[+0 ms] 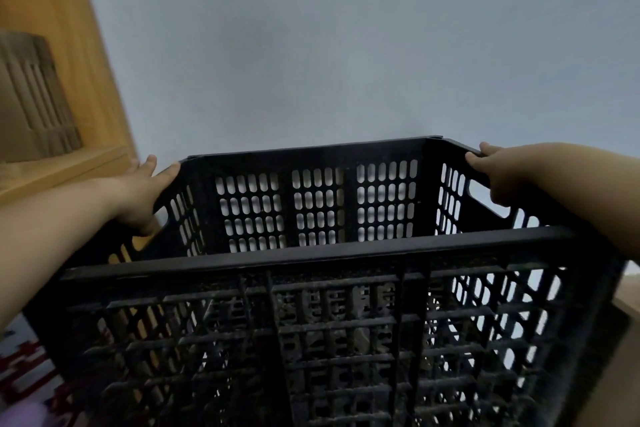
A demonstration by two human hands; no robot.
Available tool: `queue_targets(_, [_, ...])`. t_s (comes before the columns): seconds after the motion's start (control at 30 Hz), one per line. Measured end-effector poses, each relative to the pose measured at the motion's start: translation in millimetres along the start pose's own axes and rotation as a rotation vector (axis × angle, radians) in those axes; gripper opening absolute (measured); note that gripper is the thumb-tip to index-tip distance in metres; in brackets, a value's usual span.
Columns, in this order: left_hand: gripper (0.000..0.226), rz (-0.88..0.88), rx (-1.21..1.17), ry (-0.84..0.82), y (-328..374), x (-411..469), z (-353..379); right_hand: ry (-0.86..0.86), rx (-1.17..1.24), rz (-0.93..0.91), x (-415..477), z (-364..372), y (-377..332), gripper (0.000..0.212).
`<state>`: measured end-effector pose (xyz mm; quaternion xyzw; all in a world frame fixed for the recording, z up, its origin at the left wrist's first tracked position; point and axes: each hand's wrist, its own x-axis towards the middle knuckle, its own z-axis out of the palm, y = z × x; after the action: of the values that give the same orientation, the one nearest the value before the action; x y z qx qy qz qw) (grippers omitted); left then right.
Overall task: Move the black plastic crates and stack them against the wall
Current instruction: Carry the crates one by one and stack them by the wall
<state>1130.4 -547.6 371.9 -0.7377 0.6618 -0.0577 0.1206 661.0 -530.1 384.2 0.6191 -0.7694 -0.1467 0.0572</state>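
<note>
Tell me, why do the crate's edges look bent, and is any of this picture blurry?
Head view: the wide lens bows the crate rim and stretches both arms at the edges. Light is soft and even on the wall, with no glare. The shelf at left is blurred; the left hand and right hand look slightly soft.

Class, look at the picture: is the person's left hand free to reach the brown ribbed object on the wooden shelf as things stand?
Probably not. The left hand grips the black crate by its side handle, as the right hand does opposite. The ribbed object lies close with nothing between, but letting go would leave the crate one-handed.
</note>
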Motion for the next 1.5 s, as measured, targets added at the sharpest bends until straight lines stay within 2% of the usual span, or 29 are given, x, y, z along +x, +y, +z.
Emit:
queue_targets(0.17, [0.116, 0.016, 0.039, 0.042, -2, 3, 0, 0.001, -0.038, -0.013, -4, -4, -2, 0.087])
queue_targets(0.37, [0.128, -0.054, 0.022, 0.036, -5, -6, -4, 0.019, -0.003, -0.008, -8, 3, 1, 0.091])
queue_targets(0.5, [0.121, -0.025, -0.032, 0.054, -1, -8, 0, 0.028, 0.031, 0.01, -16, 8, 9, 0.101])
queue_targets(0.67, [0.114, -0.009, -0.071, 0.092, -4, -3, 3, 0.128, 0.05, -0.048, -9, 12, 10, 0.086])
queue_targets(0.9, [0.12, 0.006, -0.112, 0.122, -5, 8, 3, 0.157, 0.028, -0.071, 0, 9, 9, 0.074])
queue_targets(1.33, [0.123, 0.046, -0.14, 0.127, -6, 9, 6, 0.113, 0.055, -0.051, -6, 12, 11, 0.086])
queue_targets(1.5, [0.119, 0.072, -0.112, 0.108, -1, 5, 5, 0.126, 0.026, -0.052, -13, 20, 17, 0.082])
